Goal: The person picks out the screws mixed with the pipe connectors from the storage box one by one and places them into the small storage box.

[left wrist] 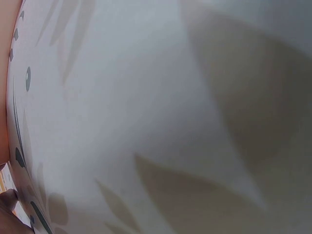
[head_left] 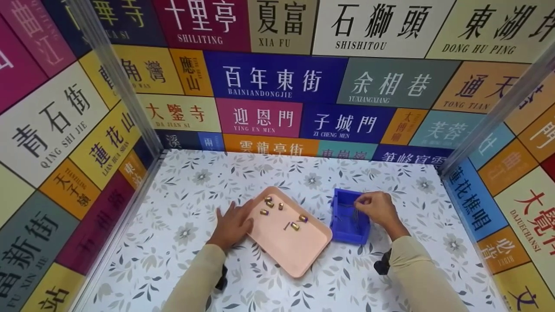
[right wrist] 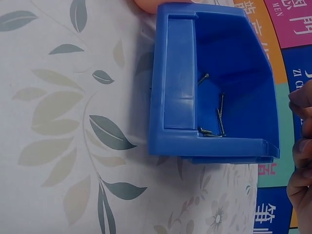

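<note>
My left hand [head_left: 232, 227] rests at the left edge of a pink tray [head_left: 290, 258], fingers extended and thumb at the rim. Several small gold-coloured cylinders with dark ends [head_left: 295, 226] lie in the tray, with one small screw [head_left: 286, 225] beside them. Over the right side of a blue bin [head_left: 350, 236] is my right hand [head_left: 380, 210], its thumb and fingertips brought together. Whether those fingertips pinch anything is too small to tell. The right wrist view shows several thin dark screws [right wrist: 221, 114] on the bin floor and my curled fingers [right wrist: 303, 151] at the frame's edge.
The tray and bin stand close together on a white table covering with a leaf pattern [head_left: 182, 268]. Panels with large lettering [head_left: 273, 78] enclose the back and both sides. Clear upright posts [head_left: 125, 82] mark the corners.
</note>
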Tool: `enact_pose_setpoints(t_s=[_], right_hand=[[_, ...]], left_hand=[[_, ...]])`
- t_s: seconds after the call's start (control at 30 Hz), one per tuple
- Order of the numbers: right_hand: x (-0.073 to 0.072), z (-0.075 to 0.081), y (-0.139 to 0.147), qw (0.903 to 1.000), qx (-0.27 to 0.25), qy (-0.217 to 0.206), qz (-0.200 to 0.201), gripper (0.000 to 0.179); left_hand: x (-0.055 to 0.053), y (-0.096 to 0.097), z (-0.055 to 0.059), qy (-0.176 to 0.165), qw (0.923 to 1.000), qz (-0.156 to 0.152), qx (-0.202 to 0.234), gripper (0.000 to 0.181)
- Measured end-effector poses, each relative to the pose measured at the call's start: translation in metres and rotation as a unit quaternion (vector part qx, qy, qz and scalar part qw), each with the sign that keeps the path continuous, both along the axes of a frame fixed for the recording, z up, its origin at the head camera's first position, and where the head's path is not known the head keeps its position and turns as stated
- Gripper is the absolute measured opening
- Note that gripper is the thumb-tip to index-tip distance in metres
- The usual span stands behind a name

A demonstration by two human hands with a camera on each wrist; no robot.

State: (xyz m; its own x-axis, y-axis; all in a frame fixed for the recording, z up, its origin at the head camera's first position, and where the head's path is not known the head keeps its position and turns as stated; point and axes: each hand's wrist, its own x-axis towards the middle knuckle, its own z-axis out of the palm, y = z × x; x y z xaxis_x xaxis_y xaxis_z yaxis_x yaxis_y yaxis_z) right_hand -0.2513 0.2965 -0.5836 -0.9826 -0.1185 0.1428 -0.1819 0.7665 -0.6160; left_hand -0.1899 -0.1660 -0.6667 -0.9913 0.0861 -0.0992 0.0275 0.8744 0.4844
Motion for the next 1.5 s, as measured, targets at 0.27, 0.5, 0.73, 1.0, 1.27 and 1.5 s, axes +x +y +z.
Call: enact_pose_setpoints(t_s=[0.27, 0.5, 0.73, 1.0, 1.27, 1.5], right_hand=[[0.004, -0.005, -0.02, 0.998, -0.046, -0.003, 0.043, 0.006], [0.009, -0.006, -0.066, 0.9898, -0.104, -0.015, 0.096, 0.006], [0.012, -0.017, -0.114, 0.9823, -0.13, -0.01, 0.134, 0.004], [0.012, -0.029, -0.151, 0.9829, -0.131, -0.008, 0.129, 0.011], [0.009, -0.036, -0.164, 0.9826, -0.144, 0.008, 0.117, 0.015], [0.013, -0.048, -0.172, 0.9838, -0.134, 0.038, 0.113, 0.016]], left_hand=[[-0.001, 0.0, -0.002, 0.003, 0.9999, -0.001, -0.011, 0.065], [-0.001, 0.003, -0.001, -0.009, 0.9997, 0.014, -0.018, 0.066], [0.0, 0.004, 0.003, -0.017, 0.9997, 0.016, -0.01, 0.066], [0.0, 0.002, 0.001, -0.007, 0.9999, 0.01, -0.01, 0.064], [-0.002, 0.0, -0.001, 0.0, 0.9999, 0.004, -0.012, 0.063], [-0.001, 0.002, 0.0, -0.012, 0.9997, 0.01, -0.019, 0.064]])
